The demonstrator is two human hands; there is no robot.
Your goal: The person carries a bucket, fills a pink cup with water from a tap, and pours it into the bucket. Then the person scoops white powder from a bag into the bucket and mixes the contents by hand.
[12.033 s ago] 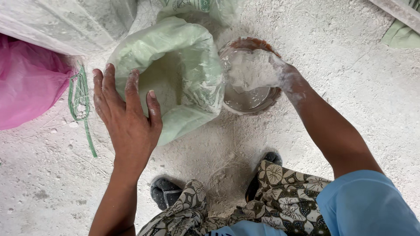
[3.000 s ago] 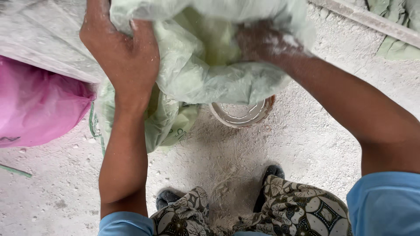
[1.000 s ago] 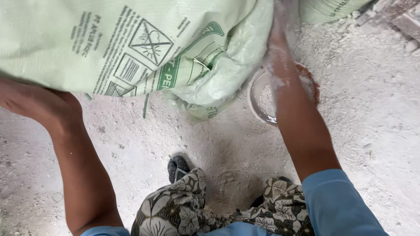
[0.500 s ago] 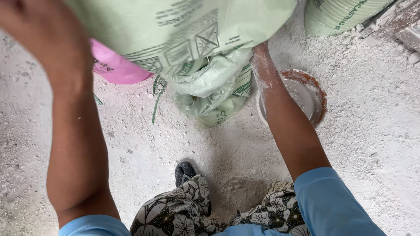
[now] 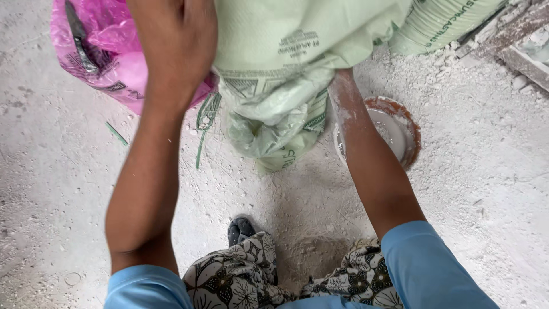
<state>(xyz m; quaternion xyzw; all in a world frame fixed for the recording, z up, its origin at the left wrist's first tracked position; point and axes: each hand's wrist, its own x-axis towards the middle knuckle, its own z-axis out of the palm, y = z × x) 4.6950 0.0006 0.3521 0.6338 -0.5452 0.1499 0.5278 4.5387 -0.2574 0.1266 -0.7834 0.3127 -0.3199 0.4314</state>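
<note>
A pale green woven sack hangs lifted off the dusty floor, its crumpled mouth drooping down toward the ground. My left hand grips the sack's left side at the top of the view. My right forearm, dusted white, runs up behind the sack; the right hand itself is hidden under the sack's fabric. A round bowl with a rusty red rim and white powder inside sits on the floor just right of my right arm.
A pink plastic bag with a dark tool on it lies at the upper left. Another green sack stands at the upper right beside rough boards. White powder covers the floor; my dark shoe shows below.
The sack has been raised higher and shifted right, uncovering more of the pink bag. My left arm moved toward the centre. The bowl sits in the same spot.
</note>
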